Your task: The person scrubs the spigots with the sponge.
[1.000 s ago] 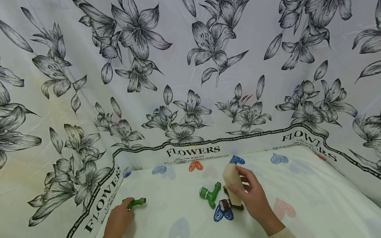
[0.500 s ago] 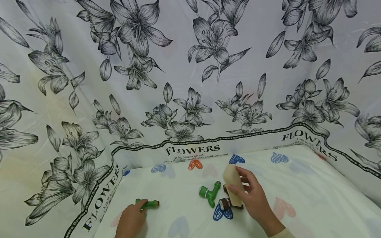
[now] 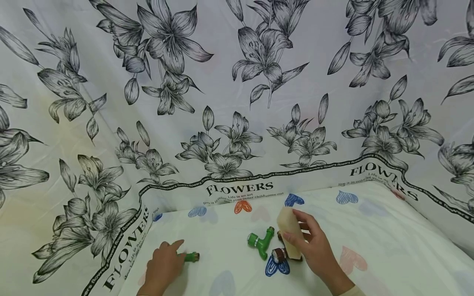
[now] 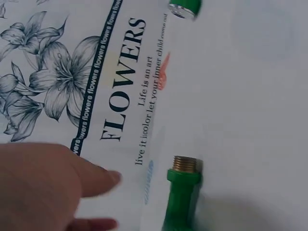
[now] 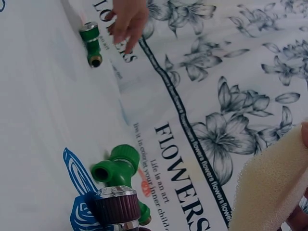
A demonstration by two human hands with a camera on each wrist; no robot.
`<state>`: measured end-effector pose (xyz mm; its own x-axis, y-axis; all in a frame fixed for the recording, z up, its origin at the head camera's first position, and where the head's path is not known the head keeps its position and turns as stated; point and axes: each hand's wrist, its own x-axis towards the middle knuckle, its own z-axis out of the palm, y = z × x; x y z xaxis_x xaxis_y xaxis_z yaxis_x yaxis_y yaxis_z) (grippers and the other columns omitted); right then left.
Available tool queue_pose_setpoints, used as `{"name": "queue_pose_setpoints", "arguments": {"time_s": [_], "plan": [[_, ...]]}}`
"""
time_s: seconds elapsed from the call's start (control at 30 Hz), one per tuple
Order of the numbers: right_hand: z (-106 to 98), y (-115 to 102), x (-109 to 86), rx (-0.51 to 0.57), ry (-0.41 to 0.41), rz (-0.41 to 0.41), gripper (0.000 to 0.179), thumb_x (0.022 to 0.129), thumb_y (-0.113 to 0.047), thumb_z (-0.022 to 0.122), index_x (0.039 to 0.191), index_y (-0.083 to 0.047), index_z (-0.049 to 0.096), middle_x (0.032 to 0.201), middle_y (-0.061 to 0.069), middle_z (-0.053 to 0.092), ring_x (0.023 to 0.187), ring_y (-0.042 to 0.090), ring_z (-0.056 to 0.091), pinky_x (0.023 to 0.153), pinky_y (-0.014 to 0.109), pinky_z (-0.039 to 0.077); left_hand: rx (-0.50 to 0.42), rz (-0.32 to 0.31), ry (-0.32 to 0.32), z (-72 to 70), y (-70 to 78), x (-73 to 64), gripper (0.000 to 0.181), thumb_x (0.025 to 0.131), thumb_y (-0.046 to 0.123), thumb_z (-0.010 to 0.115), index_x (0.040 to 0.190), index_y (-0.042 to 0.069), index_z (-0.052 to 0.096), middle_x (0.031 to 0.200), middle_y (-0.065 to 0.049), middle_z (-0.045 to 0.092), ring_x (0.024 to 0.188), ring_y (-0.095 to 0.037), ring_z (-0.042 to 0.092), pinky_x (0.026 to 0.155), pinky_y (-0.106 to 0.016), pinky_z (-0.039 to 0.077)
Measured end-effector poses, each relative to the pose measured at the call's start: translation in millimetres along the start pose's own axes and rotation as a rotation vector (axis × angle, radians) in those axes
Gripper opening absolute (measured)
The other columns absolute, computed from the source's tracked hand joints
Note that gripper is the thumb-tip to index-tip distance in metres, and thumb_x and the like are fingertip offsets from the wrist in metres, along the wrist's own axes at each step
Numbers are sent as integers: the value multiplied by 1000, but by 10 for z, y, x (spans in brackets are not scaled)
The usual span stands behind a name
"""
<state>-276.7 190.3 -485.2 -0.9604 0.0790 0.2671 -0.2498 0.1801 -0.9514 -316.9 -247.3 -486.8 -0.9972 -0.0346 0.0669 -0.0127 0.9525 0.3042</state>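
Observation:
My right hand (image 3: 320, 250) holds a cream sponge block (image 3: 289, 228) upright between thumb and fingers, in front of a brown tap (image 3: 279, 255) that it partly hides. In the right wrist view the porous sponge (image 5: 269, 187) fills the lower right corner. At the left, my left hand (image 3: 163, 265) hovers with fingers spread beside a green tap (image 3: 192, 257), and a gap shows between them in the right wrist view. The tap's brass threaded end (image 4: 185, 164) shows in the left wrist view. A second green tap (image 3: 263, 243) lies left of the brown one.
All the taps lie on a white cloth (image 3: 214, 234) printed with hearts. A white curtain (image 3: 222, 90) with black lily drawings and "FLOWERS" lettering rises behind and at both sides.
My left hand slid the left green tap to the right, then let go of it and spread its fingers. The right hand with the sponge has stayed in place.

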Motion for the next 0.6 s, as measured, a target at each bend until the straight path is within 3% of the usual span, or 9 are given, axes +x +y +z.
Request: {"name": "queue_pose_setpoints", "arguments": {"time_s": [0.1, 0.2, 0.3, 0.43, 0.6], "plan": [[4, 1, -7, -3, 2, -5, 71, 100, -35, 83, 160, -18, 50, 155, 7, 52, 129, 28, 55, 101, 30, 55, -180, 112, 119, -100, 107, 39, 52, 102, 22, 81, 150, 12, 65, 125, -14, 66, 107, -36, 67, 82, -56, 61], [-7, -3, -12, -6, 10, -4, 71, 100, -35, 83, 160, -17, 50, 154, 7, 52, 129, 29, 55, 101, 29, 55, -386, 250, 166, -184, 234, 75, 64, 102, 22, 82, 160, 22, 55, 142, -9, 63, 120, -32, 66, 88, -46, 62], [-13, -12, -18, -3, 13, 3, 71, 100, -35, 83, 160, -16, 50, 154, 8, 52, 129, 30, 55, 100, 29, 55, -548, 346, 161, -258, 400, 101, 70, 102, 24, 82, 164, 31, 48, 147, -5, 61, 124, -28, 65, 89, -39, 61], [-17, -32, -24, 2, 18, -1, 71, 100, -34, 84, 159, -16, 50, 153, 7, 53, 128, 30, 55, 100, 29, 55, -651, 403, 122, -299, 689, 154, 75, 102, 26, 82, 166, 36, 43, 148, -1, 60, 124, -23, 64, 92, -43, 60], [-23, -59, -35, 28, 21, -14, 68, 99, -30, 85, 158, -16, 52, 150, 8, 54, 125, 31, 56, 96, 29, 57, -709, 438, 47, -107, 984, 261, 81, 99, 18, 85, 166, 34, 43, 147, -3, 60, 126, -30, 63, 94, -51, 59]]}}
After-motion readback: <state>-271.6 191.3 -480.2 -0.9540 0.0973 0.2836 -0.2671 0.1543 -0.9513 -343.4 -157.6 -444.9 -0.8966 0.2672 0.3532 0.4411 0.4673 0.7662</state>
